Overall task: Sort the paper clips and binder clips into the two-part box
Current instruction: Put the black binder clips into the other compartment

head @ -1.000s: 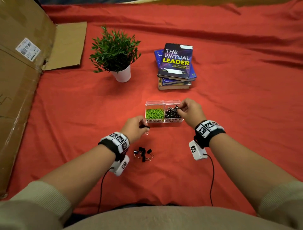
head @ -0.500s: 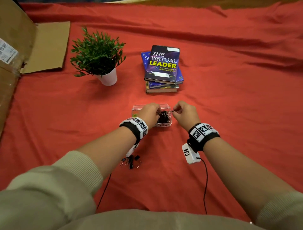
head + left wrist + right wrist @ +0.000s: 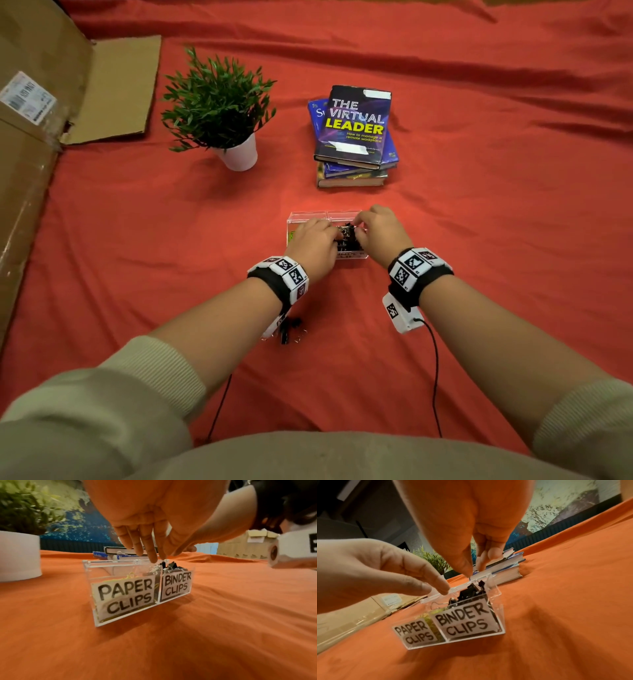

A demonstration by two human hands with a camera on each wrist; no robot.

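Red cloth covers your whole work surface (image 3: 479,240), with a potted plant (image 3: 219,102), a stack of books (image 3: 356,137) and flattened cardboard (image 3: 41,137) at the far side. Your two-part box (image 3: 126,596) sits in front of you on the cloth, its labelled halves already well stocked: yellow-green paper clips (image 3: 130,576) in the left compartment, black binder clips (image 3: 471,592) heaped to the rim in the right one. What is left, by the look of it, is the small cluster of binder clips on the cloth (image 3: 289,330) near your left forearm (no loose paper clips show anywhere outside the box), so you are close to the end. Your left hand (image 3: 313,245) hovers over the middle divider with fingers (image 3: 145,545) straight and pointing down, tips at or just above the topmost binder clip (image 3: 163,564); whether it holds that clip cannot be told. Your right hand (image 3: 378,233) is over the box's far right rim, thumb and forefinger drawn together in a pinch, seemingly on a thin wire handle (image 3: 475,572), though that is too fine to confirm.
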